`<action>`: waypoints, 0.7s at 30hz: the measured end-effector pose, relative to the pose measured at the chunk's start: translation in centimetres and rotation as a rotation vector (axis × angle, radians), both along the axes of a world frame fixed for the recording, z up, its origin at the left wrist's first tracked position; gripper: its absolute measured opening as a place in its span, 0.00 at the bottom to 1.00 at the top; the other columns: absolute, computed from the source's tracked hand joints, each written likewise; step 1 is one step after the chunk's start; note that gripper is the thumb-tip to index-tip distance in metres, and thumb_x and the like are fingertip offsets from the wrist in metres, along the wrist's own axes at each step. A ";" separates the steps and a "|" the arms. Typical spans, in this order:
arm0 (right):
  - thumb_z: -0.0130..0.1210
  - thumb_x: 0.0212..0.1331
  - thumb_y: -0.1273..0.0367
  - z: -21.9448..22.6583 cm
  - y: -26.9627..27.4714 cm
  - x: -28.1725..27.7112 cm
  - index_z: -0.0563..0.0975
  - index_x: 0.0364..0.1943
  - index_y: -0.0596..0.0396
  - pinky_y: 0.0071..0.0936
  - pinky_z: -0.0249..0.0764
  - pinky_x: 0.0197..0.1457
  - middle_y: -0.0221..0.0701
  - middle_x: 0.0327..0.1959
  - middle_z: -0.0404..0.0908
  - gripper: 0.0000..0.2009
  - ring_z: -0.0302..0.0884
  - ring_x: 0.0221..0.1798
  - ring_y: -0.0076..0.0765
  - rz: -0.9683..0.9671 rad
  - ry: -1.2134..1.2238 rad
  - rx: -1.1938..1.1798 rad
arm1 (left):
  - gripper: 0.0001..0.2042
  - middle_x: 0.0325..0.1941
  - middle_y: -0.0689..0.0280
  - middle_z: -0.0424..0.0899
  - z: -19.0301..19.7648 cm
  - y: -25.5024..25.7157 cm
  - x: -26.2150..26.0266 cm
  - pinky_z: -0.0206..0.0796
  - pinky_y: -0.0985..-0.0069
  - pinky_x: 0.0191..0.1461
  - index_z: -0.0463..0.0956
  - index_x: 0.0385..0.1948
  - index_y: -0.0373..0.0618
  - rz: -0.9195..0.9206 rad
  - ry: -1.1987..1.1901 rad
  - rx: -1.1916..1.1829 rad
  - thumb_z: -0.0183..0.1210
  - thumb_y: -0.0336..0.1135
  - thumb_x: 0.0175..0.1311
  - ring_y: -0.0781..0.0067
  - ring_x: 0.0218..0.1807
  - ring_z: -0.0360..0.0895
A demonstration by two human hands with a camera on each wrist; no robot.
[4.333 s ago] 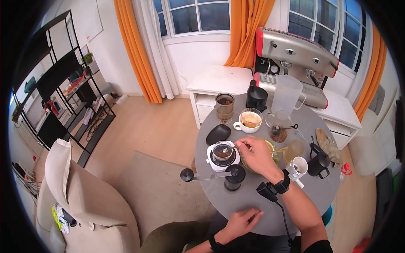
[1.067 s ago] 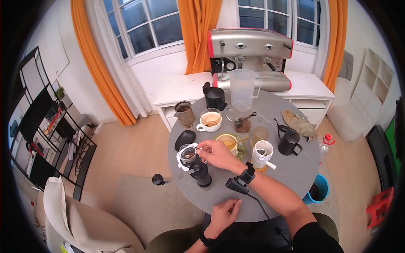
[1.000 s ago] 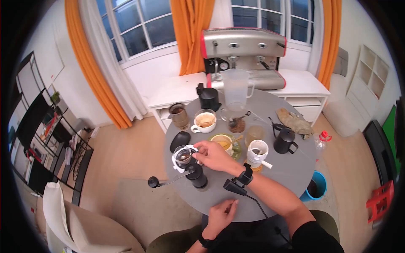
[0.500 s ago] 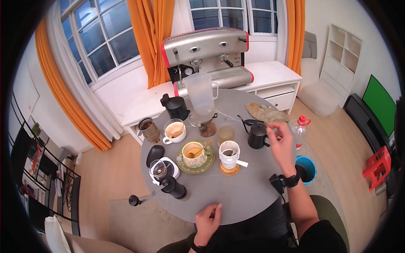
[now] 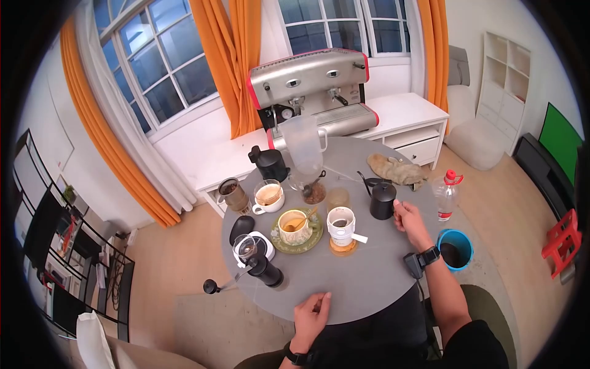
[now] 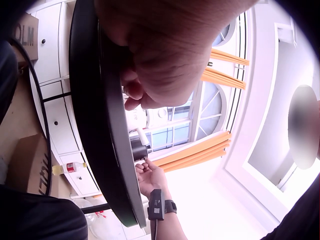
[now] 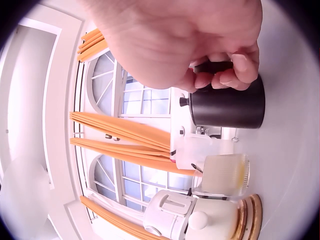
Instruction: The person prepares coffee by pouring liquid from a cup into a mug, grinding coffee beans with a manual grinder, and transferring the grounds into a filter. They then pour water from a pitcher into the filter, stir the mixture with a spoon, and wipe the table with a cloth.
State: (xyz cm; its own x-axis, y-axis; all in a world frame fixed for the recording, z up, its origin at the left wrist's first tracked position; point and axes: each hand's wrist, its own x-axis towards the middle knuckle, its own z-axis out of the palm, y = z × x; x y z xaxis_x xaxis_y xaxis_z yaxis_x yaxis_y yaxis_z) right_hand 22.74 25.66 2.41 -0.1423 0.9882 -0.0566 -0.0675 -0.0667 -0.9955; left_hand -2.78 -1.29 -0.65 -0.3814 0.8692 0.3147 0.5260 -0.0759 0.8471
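My right hand (image 5: 410,222) is at the right side of the table, its fingers curled round the handle of a black gooseneck kettle (image 5: 382,203). The kettle stands upright on the grey tabletop; in the right wrist view its dark body (image 7: 227,109) shows beyond the curled fingers. My left hand (image 5: 311,317) rests at the near edge of the table, loosely curled and holding nothing. Left of the kettle, a white mug-like dripper (image 5: 340,224) stands on a round wooden coaster (image 5: 343,247). A patterned cup (image 5: 294,227) with a golden spoon sits on a green plate (image 5: 301,247).
On the left are a black hand grinder (image 5: 266,272), its crank over the edge, and a small glass bowl (image 5: 246,247) on a white scale (image 5: 265,245). Behind stand a plastic pitcher (image 5: 302,147) and a black lidded pot (image 5: 269,163). A cloth (image 5: 396,170) lies behind the kettle.
My right hand has left the small glass bowl at the left, where it held a spoon, and moved right to grip the kettle handle. The head view has turned right. My left hand stays at the edge.
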 end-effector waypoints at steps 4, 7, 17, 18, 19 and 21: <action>0.53 0.79 0.52 0.4 -1.0 1.2 0.66 0.25 0.46 0.23 0.51 0.24 0.19 0.22 0.64 0.23 0.59 0.22 0.18 0.004 0.001 -0.026 | 0.08 0.17 0.63 0.80 0.7 0.3 -0.1 0.67 0.79 0.26 0.86 0.35 0.38 -0.067 -0.056 -0.040 0.69 0.34 0.70 0.81 0.19 0.72; 0.53 0.79 0.53 1.1 -2.1 2.3 0.65 0.25 0.46 0.23 0.50 0.25 0.19 0.22 0.63 0.22 0.58 0.22 0.18 0.012 0.001 -0.030 | 0.07 0.20 0.64 0.82 0.9 0.5 0.0 0.69 0.78 0.27 0.87 0.38 0.40 -0.130 -0.065 -0.068 0.70 0.34 0.70 0.81 0.20 0.74; 0.55 0.78 0.57 10.1 -7.7 6.0 0.65 0.25 0.45 0.21 0.47 0.27 0.16 0.22 0.61 0.21 0.53 0.24 0.15 0.134 0.035 0.018 | 0.30 0.72 0.63 0.76 8.8 3.9 3.8 0.80 0.71 0.42 0.69 0.74 0.53 -0.564 0.306 -0.019 0.66 0.35 0.69 0.66 0.42 0.87; 0.55 0.78 0.57 10.9 -8.2 6.0 0.65 0.25 0.45 0.20 0.47 0.27 0.16 0.22 0.61 0.21 0.53 0.24 0.15 0.137 0.016 0.021 | 0.33 0.77 0.62 0.70 9.6 4.5 4.3 0.81 0.70 0.43 0.64 0.77 0.52 -0.576 0.310 0.028 0.66 0.35 0.69 0.64 0.45 0.87; 0.56 0.78 0.58 11.7 -8.7 6.1 0.65 0.25 0.45 0.20 0.47 0.27 0.16 0.22 0.61 0.21 0.52 0.24 0.15 0.141 -0.003 0.024 | 0.37 0.81 0.60 0.64 10.3 5.2 4.7 0.81 0.69 0.45 0.59 0.79 0.50 -0.587 0.315 0.075 0.66 0.35 0.69 0.62 0.48 0.87; 0.57 0.77 0.59 12.9 -9.3 6.0 0.65 0.24 0.45 0.20 0.47 0.27 0.16 0.22 0.61 0.20 0.53 0.24 0.14 0.157 -0.038 0.027 | 0.42 0.86 0.57 0.53 11.3 6.2 5.6 0.82 0.67 0.47 0.51 0.82 0.48 -0.608 0.314 0.138 0.65 0.34 0.69 0.58 0.53 0.87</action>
State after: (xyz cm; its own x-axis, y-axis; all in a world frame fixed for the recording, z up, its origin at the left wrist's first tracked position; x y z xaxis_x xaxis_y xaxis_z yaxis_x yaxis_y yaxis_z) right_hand 28.76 16.39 15.31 -0.2932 0.9553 -0.0387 -0.0203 -0.0467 -0.9987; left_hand 2.77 4.92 10.62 0.2871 0.8438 0.4534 0.5748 -0.5304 0.6231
